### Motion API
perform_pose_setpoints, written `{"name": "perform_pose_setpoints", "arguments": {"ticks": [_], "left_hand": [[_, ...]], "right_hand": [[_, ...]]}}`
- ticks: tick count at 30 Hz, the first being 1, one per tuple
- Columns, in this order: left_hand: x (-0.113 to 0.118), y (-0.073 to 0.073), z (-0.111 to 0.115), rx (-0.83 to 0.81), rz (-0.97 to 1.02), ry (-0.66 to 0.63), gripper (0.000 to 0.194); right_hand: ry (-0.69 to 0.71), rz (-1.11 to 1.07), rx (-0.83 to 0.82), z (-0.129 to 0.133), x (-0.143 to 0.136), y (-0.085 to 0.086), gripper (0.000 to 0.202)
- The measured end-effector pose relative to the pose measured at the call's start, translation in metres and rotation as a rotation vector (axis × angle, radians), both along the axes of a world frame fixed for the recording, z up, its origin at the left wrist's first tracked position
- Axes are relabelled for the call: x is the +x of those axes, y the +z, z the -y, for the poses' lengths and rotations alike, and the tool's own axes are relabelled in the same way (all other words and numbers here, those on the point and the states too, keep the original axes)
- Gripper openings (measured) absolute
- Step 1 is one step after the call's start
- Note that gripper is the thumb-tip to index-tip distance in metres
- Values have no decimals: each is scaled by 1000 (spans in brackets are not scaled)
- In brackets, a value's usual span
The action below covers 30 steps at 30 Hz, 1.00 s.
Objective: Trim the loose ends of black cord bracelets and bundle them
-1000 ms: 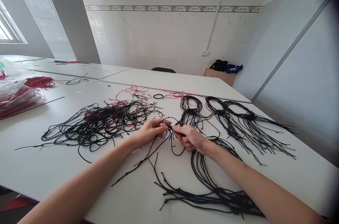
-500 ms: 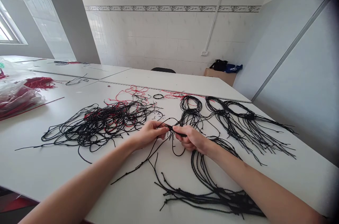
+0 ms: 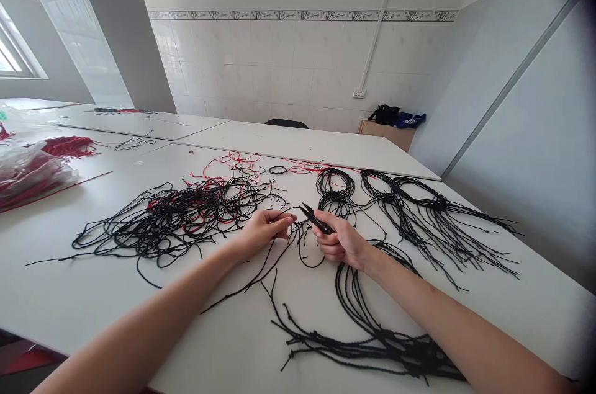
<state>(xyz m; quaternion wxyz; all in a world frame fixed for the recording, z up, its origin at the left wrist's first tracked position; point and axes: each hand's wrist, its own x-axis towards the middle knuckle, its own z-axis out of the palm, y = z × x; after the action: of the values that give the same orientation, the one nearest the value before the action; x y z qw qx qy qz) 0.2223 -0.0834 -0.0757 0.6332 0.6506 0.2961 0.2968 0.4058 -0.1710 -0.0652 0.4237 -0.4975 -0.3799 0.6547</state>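
Note:
My right hand (image 3: pixel 343 242) is closed around small black thread snips (image 3: pixel 320 221), their pointed blades parted and aimed up and to the left. Just left of the blades, my left hand (image 3: pixel 264 232) pinches a black cord (image 3: pixel 251 284) between thumb and fingertips. One length of that cord trails down across the white table toward the lower left. Short black cord ends lie between the two hands. Beyond the right hand lies a looped bundle of black cords (image 3: pixel 336 195), tied at its middle.
A tangled heap of black cords (image 3: pixel 186 214) with some red strands lies left. More tied bundles (image 3: pixel 437 203) spread to the right, and another black bundle (image 3: pixel 395 347) lies near the front edge. Plastic bags (image 3: pixel 32 174) with red cord sit far left. A small black ring (image 3: pixel 278 170) lies behind.
The snips have drawn back from the left fingertips, and their blades now show apart. My right hand has shifted slightly right. The left hand keeps its pinch, turned a little.

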Motion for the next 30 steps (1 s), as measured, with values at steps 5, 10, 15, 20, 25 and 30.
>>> {"name": "perform_pose_setpoints", "arguments": {"ticks": [5, 10, 15, 20, 25, 30], "left_hand": [[1, -5, -9, -126, 118, 131, 52], [0, -5, -10, -166, 151, 105, 40], [1, 1, -2, -106, 127, 79, 49], [1, 6, 6, 21, 103, 40, 44], [1, 8, 11, 146, 57, -65, 37], [4, 3, 11, 235, -34, -9, 31]], "right_hand": [[-26, -11, 8, 1, 0, 1, 39], [1, 46, 20, 3, -3, -2, 39], [-27, 89, 75, 2, -6, -4, 39], [-93, 118, 159, 1, -11, -7, 36], [-109, 148, 188, 2, -12, -10, 32], [-115, 168, 193, 2, -14, -10, 33]]}}
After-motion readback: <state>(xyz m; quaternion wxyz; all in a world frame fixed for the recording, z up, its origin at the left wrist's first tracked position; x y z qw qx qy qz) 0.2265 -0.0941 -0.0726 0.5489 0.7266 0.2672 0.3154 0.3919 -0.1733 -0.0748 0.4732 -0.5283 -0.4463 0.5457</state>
